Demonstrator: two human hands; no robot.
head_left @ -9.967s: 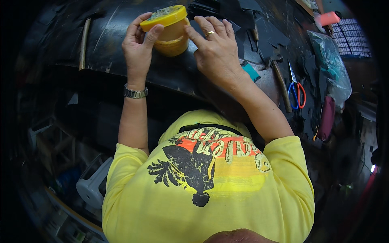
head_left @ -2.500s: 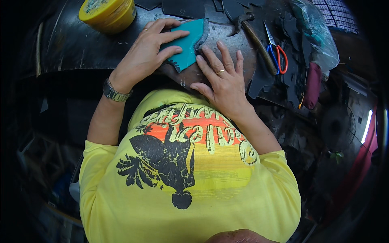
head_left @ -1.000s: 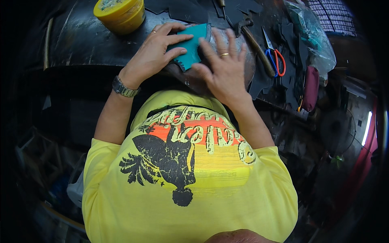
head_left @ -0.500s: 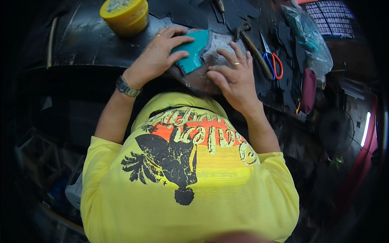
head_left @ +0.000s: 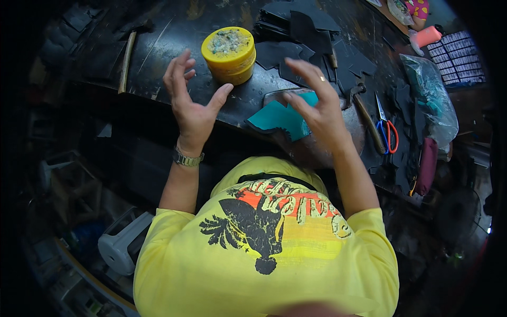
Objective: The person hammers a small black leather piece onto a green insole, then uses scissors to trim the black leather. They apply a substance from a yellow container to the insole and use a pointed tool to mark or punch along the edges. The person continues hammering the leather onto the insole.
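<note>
My left hand (head_left: 194,108) is raised with thumb and fingers spread, just left of a round yellow tub (head_left: 231,66) whose lid is crusted with pale residue. No contact with the tub shows. To the right, my right hand (head_left: 319,108) hovers with its fingers apart, over the right end of a teal cut piece (head_left: 280,116) with a dark edge. It partly covers that piece from view, and nothing is held in it. The teal piece lies on a worn, rounded slab (head_left: 356,129) at the table's near edge.
A hammer (head_left: 372,121) and scissors (head_left: 388,132) with red and blue handles lie right of the slab. Black cut pieces (head_left: 309,29) are stacked behind the tub. Another hammer (head_left: 127,61) rests at left. A clear plastic bag (head_left: 435,100) sits at the table's right.
Both hands have lifted off the teal piece, which now lies turned on the slab. My left hand has moved toward the yellow tub. The view has shifted, so the table appears further right.
</note>
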